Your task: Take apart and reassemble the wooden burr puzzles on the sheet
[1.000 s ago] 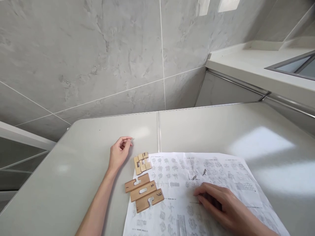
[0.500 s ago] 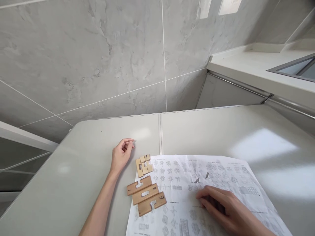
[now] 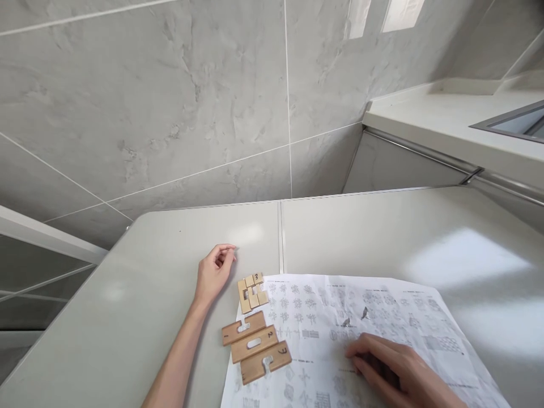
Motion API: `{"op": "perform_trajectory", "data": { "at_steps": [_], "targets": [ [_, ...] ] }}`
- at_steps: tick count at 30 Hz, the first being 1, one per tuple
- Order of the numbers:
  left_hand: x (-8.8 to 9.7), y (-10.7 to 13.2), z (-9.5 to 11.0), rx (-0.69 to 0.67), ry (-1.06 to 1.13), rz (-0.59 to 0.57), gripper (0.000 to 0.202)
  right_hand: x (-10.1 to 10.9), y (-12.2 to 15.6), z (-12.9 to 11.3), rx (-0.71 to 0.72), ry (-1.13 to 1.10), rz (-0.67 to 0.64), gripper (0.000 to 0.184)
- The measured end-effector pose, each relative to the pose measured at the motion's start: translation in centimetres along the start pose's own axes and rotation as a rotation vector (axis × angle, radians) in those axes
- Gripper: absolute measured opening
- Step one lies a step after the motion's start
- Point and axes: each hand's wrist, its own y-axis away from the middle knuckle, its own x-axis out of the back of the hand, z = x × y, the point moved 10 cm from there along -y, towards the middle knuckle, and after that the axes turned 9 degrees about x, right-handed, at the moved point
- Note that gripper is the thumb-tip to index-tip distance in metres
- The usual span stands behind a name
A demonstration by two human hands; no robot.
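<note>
My left hand [image 3: 216, 271] rests on the table, its fingers curled in towards the thumb with nothing visible in them. Just to its right lies a small cluster of pale wooden puzzle pieces [image 3: 245, 302], one marked 3. Below that, three larger brown wooden puzzle pieces lie side by side in a stepped row: a notched piece [image 3: 232, 332] marked 1, a slotted piece [image 3: 240, 355] marked 2 and another notched piece [image 3: 253, 371] with a handwritten mark. On the printed sheet [image 3: 323, 294] lies my right hand [image 3: 393, 365], loosely closed; its palm is in shadow and hidden.
The sheet, covered with small diagrams, lies on a pale grey table [image 3: 127, 317] with a seam across it. Beyond the far edge stands a grey tiled wall [image 3: 238, 113]. A white ledge [image 3: 425, 122] juts in at the right, and a white frame [image 3: 46, 235] stands at the left.
The whole view has shifted slightly, so everything appears a little lower and further right. Both hands and the wooden pieces keep their places on the table and sheet.
</note>
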Motion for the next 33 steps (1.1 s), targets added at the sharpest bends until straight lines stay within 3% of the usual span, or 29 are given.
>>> {"op": "perform_trajectory", "data": {
  "at_steps": [5,11,20,33],
  "targets": [
    [0.06,0.06,0.04,-0.008,-0.004,-0.001,0.025,0.16,-0.19,-0.06,0.006,0.007,0.002,0.029],
    [-0.07,0.02,-0.13,0.001,-0.002,-0.011,0.025,-0.15,-0.4,-0.2,-0.001,0.037,-0.084,0.026],
    [-0.12,0.08,-0.16,0.005,0.0,-0.013,0.028,0.18,-0.37,-0.5,0.011,0.034,-0.045,0.027],
    [-0.01,0.17,-0.1,0.013,-0.015,-0.006,0.031,-0.03,-0.31,-0.66,0.016,0.071,-0.132,0.024]
  ]
}}
